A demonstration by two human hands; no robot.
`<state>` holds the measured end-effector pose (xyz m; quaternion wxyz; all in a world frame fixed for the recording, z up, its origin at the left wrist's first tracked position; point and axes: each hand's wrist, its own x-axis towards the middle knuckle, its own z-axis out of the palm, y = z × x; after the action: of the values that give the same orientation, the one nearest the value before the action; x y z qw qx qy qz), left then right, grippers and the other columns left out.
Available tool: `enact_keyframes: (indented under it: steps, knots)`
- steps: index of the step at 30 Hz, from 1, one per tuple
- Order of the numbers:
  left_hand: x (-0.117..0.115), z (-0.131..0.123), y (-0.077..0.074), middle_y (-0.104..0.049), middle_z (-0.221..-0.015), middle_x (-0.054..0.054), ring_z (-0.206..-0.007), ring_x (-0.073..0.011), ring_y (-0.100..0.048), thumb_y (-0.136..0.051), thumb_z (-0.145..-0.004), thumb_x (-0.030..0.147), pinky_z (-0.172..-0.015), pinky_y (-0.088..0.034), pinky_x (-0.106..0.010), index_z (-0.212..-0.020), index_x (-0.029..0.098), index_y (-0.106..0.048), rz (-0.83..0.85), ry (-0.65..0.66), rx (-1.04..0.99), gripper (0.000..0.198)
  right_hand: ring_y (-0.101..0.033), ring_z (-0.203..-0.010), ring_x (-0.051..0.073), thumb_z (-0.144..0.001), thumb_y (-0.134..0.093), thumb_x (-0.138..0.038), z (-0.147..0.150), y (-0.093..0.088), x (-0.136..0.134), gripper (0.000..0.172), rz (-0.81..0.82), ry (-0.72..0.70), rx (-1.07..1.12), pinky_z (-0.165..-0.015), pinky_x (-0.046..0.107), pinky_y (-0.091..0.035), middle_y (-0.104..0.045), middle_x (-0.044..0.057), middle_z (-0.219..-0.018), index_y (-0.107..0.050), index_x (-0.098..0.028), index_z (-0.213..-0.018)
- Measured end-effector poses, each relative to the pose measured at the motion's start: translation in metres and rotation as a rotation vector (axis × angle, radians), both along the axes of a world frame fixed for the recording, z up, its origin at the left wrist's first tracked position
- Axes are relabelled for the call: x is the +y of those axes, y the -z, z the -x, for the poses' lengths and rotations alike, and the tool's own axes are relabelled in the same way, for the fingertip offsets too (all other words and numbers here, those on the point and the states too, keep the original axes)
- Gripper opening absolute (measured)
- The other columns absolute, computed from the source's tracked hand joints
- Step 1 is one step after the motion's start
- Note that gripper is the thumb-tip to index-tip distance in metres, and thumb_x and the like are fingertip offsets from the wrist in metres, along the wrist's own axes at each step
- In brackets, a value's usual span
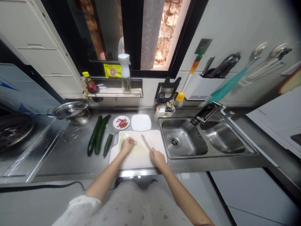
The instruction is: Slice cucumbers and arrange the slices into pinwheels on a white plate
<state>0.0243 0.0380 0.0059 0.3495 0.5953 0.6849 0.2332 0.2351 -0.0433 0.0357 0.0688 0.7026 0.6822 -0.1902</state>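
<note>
My left hand [127, 146] is over the left half of the white cutting board [138, 158], fingers pinched at a thin cucumber slice [135, 142]. More pale slices [122, 134] lie on the board just left of that hand, some partly hidden by it. In my right hand [158, 158] is the handle of a knife [146, 142]; its blade points up and left across the board, apart from my left hand. Two long cucumbers [100, 135] and a shorter cucumber piece [108, 145] rest on the steel counter left of the board.
Behind the board stand a plate of chopped red bits [127, 126] and a white square plate [141, 122]. A double sink [185, 153] adjoins the board on the right. A lidded steel pot [82, 117] sits at the left. Bottles occupy the window shelf [110, 93].
</note>
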Motion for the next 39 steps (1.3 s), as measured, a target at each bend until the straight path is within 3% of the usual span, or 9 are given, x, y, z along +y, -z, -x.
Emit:
enact_keyframes:
  steps: [5,10,27,33,39]
  knots:
    - [-0.006,-0.010,0.020,-0.069,-0.077,-0.001,-0.071,-0.0126,-0.061,-0.065,-0.076,0.020,-0.064,-0.040,-0.021,-0.082,0.018,-0.066,0.024,-0.023,-0.040,0.007,-0.065,-0.092,0.020,-0.100,-0.025,-0.031,0.000,-0.002,0.001,0.037,0.027,-0.012,-0.005,-0.074,0.026,-0.041,-0.070,0.012,-0.095,-0.052,-0.018,-0.122]
    - [-0.005,-0.012,0.029,-0.069,-0.077,-0.001,-0.071,-0.0134,-0.060,-0.065,-0.078,0.024,-0.063,-0.038,-0.022,-0.083,0.019,-0.067,0.044,-0.036,0.041,0.007,-0.065,-0.091,0.019,-0.100,-0.025,-0.032,0.000,-0.008,0.001,0.035,0.043,-0.012,0.002,-0.074,0.026,-0.039,-0.070,0.011,-0.096,-0.051,-0.017,-0.120]
    - [-0.012,-0.009,0.032,-0.069,-0.086,-0.005,-0.085,-0.0177,-0.062,-0.057,-0.077,0.013,-0.075,-0.043,-0.024,-0.097,0.017,-0.067,-0.039,-0.038,0.108,0.023,-0.065,-0.085,0.020,-0.099,-0.028,-0.032,-0.011,-0.027,-0.009,0.029,-0.010,-0.107,-0.065,-0.068,0.026,-0.037,-0.070,0.008,-0.092,-0.051,-0.022,-0.114]
    - [-0.010,-0.007,0.034,-0.069,-0.084,-0.004,-0.082,-0.0174,-0.062,-0.058,-0.078,0.015,-0.073,-0.043,-0.024,-0.099,0.018,-0.066,-0.014,-0.067,0.100,0.023,-0.065,-0.087,0.023,-0.096,-0.033,-0.029,-0.012,-0.034,-0.018,0.027,0.038,-0.220,-0.089,-0.069,0.028,-0.040,-0.069,0.010,-0.093,-0.053,-0.021,-0.112]
    - [-0.007,-0.006,0.033,-0.068,-0.082,-0.003,-0.080,-0.0173,-0.062,-0.061,-0.078,0.018,-0.071,-0.043,-0.024,-0.099,0.018,-0.065,0.016,-0.073,0.111,0.022,-0.065,-0.091,0.023,-0.097,-0.032,-0.026,-0.006,-0.040,-0.021,0.029,0.094,-0.245,-0.077,-0.074,0.030,-0.042,-0.069,0.013,-0.097,-0.054,-0.019,-0.115]
